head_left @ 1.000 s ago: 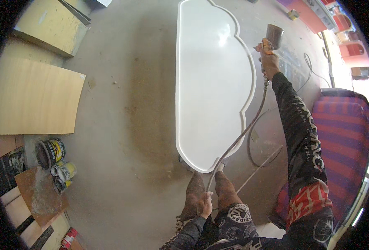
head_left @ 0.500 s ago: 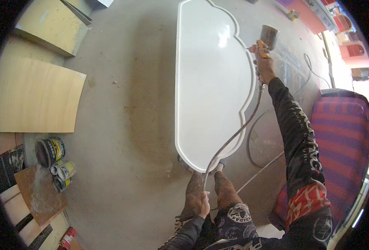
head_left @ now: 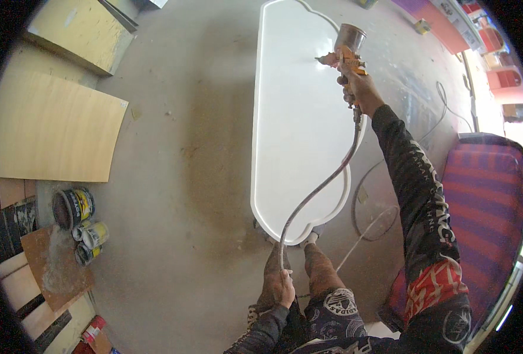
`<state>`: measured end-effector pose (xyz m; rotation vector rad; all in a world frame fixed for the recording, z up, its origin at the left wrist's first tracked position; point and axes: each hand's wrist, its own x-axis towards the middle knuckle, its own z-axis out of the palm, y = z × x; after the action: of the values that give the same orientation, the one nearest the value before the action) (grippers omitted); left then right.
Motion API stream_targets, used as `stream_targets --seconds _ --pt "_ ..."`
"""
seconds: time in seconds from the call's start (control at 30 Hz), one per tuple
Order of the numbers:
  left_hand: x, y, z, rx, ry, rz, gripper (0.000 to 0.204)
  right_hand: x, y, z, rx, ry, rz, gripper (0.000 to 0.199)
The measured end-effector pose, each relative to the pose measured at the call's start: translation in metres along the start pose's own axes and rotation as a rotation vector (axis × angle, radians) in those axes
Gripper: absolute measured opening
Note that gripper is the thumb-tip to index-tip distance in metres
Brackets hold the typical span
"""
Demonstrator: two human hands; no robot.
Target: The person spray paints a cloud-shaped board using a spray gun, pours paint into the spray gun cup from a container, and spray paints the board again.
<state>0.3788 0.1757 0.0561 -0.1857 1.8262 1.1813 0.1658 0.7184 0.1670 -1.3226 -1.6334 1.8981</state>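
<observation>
While the right hand [head_left: 360, 89] holds the spray gun [head_left: 346, 59] over the far right part of the white panel [head_left: 299, 135], the nozzle [head_left: 325, 59] points left, across the panel's long axis, which runs from near to far. The panel's straight edge is on the left and its scalloped one on the right, so most of its surface lies left of the right fingers and nearer than them. These wrap closely round the gun; whether they squeeze the trigger, I cannot tell. The left hand [head_left: 285, 289], beyond the panel's near end, has its fingers curled round the hose [head_left: 314, 192], which bows across the panel's near half. At the far end, the right hand is nearer.
</observation>
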Motion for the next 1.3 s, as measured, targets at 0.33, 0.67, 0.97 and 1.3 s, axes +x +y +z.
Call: stream_targets --seconds 0.33,0.67,0.97,1.3 --pt "0.009 0.001 0.002 0.073 -0.047 0.077 0.049 0.016 0.033 -0.063 -0.259 0.369 -0.062 0.038" --pt "-0.022 -0.004 0.018 0.024 -0.075 0.06 0.052 0.028 0.091 -0.149 -1.009 0.793 -0.41 0.039" --pt "-0.083 -0.07 0.035 0.095 0.164 0.025 0.051 -0.048 0.1 -0.057 -0.453 0.325 0.093 0.04" --pt "-0.067 -0.096 0.082 -0.059 0.269 -0.015 0.063 -0.074 0.063 -0.011 -0.128 -0.039 0.011 0.03"
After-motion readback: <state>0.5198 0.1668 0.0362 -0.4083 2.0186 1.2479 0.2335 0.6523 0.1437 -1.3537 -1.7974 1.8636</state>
